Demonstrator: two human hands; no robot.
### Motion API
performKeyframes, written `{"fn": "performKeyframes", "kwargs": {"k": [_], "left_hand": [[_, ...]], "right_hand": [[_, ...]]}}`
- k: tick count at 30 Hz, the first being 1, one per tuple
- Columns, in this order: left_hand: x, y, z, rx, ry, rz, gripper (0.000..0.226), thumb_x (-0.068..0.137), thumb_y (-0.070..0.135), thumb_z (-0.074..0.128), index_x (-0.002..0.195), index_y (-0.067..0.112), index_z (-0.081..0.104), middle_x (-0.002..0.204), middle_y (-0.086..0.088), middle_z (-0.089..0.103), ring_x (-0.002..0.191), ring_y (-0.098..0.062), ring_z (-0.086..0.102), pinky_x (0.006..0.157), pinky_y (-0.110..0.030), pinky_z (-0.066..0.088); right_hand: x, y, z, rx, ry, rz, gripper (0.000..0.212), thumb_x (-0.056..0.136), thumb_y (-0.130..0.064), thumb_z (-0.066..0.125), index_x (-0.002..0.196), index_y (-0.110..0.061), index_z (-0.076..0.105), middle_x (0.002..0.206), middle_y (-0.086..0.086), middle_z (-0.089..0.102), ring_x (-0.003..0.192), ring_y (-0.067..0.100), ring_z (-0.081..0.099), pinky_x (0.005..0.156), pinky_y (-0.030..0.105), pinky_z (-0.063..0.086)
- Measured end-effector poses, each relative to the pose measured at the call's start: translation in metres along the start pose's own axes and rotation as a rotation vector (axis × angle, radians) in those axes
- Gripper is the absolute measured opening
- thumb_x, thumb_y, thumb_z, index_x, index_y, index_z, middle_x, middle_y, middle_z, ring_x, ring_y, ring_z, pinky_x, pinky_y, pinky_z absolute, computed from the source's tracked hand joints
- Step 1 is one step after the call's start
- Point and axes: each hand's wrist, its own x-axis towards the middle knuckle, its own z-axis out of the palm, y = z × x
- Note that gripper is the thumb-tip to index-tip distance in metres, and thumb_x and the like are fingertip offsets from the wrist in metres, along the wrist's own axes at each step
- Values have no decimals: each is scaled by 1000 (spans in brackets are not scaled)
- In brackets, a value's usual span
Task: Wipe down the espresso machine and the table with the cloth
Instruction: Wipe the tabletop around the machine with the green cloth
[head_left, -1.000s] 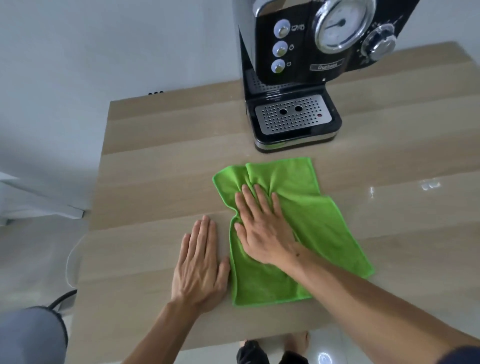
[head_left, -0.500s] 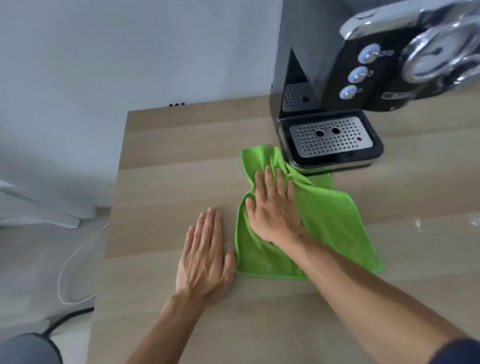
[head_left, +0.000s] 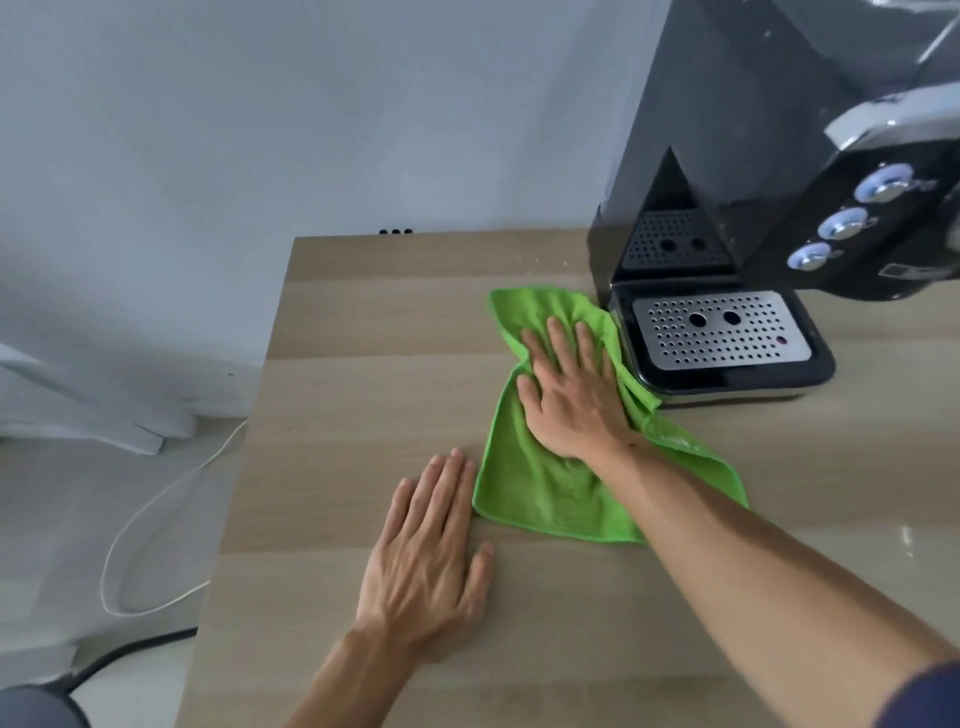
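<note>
No text can be read; the label on the espresso machine is too blurred.

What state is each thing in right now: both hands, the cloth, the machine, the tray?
right hand: flat, fingers spread, pressing on the cloth, no grip closed
left hand: flat, palm down on bare table, holding nothing
green cloth: spread but rumpled, far edge bunched against the machine's base
espresso machine: upright on the table
drip tray: seated in the base, nothing on its grille
table: bare wood where visible
</note>
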Motion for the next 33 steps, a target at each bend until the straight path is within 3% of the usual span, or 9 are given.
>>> {"fn": "performKeyframes", "kwargs": {"k": [2,6,10,15,19,24,29,33], "left_hand": [[6,-5,-2,7,4,-4,71,87,41,35,149,8,26,157,-6,23,145,-21,20,113,-42,17],[9,-5,-1,11,-19,-46,69,90,44,33,148,6,28,156,-9,24,144,-24,20,114,-41,16],[15,-12,-1,21,7,-112,70,90,46,33,147,5,30,155,-9,26,144,-22,20,114,-40,13],[19,-15,0,10,31,-91,69,91,47,31,146,5,32,155,-9,27,143,-23,23,113,-42,17],[21,-14,0,13,41,-102,71,88,46,35,147,5,30,155,-9,26,144,-22,21,114,-42,16],[20,-11,-3,10,7,-121,71,87,45,36,146,5,32,154,-10,29,144,-24,23,114,-43,17],[22,-11,-5,-3,3,-131,73,86,45,40,148,8,29,156,-8,25,144,-23,22,115,-41,15],[16,-12,-6,-11,-25,-133,74,87,45,40,149,9,24,157,-6,21,145,-21,17,116,-41,13]], "right_hand": [[3,-15,4,13,15,87,61,98,-46,15,152,-23,1,160,5,-8,146,31,-10,115,50,-5],[-12,-6,6,-69,-6,-138,63,95,-50,11,152,-25,-1,160,1,-9,147,26,-9,114,48,-7],[13,-9,2,27,7,78,61,97,-49,15,152,-25,-1,160,2,-9,146,28,-10,115,50,-5],[21,-6,-1,-46,-33,-19,67,95,-57,16,152,-26,-4,160,3,-14,145,33,-14,113,53,-7],[58,-17,-6,84,4,181,66,97,-52,17,152,-22,-2,160,8,-12,145,34,-14,116,51,-3],[57,-12,-9,-63,-66,13,69,95,-60,15,152,-26,-5,159,4,-16,145,33,-15,113,52,-7],[96,-21,-13,76,6,225,67,96,-52,19,153,-21,1,160,9,-8,145,35,-10,117,51,-1],[73,-18,-5,-26,-48,95,68,95,-58,17,152,-24,-1,160,6,-11,145,34,-11,114,54,-4]]}}
